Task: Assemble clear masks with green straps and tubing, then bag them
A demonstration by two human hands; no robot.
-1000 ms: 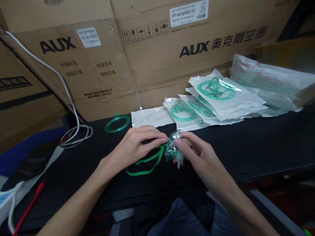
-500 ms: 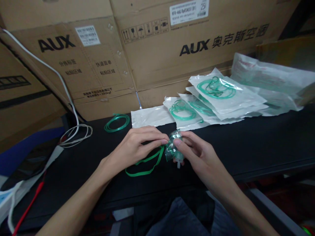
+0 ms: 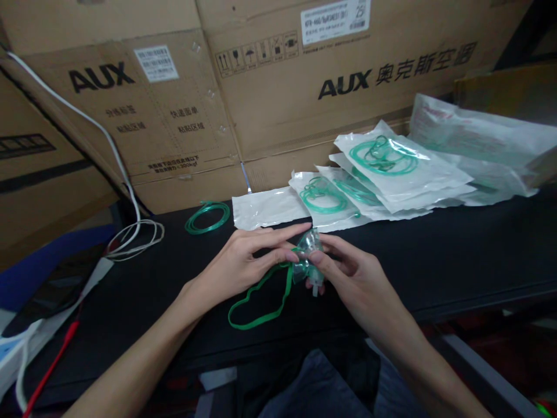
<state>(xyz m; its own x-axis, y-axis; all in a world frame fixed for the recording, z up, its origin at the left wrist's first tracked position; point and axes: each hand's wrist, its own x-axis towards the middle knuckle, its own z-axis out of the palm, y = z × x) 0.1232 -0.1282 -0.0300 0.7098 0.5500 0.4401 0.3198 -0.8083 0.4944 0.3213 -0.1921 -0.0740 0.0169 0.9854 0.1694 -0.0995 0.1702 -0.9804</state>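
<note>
1. Fingers, head view: left hand (image 3: pixel 243 255) has its index finger stretched to the top of the clear mask (image 3: pixel 310 239), spread from the thumb at the mask's side; right hand (image 3: pixel 354 273) grips the mask between thumb and fingers.
2. Mask location: above the table (image 3: pixel 413 273), between its far and near edges.
3. Change: left index finger has straightened from its bent position; the loop of green strap (image 3: pixel 262 321) has dropped nearer the table's near edge. Judgement: the hold is being reset where strap meets mask; attachment remains unconfirmed.
4. Hidden: right fingertips behind the mask. Whether the left thumb pinches the strap cannot be told; the joint is too small.
5. Unclear: contents of the plastic bag (image 3: pixel 478 136) toward the table's far right corner, cut off by the frame.
</note>
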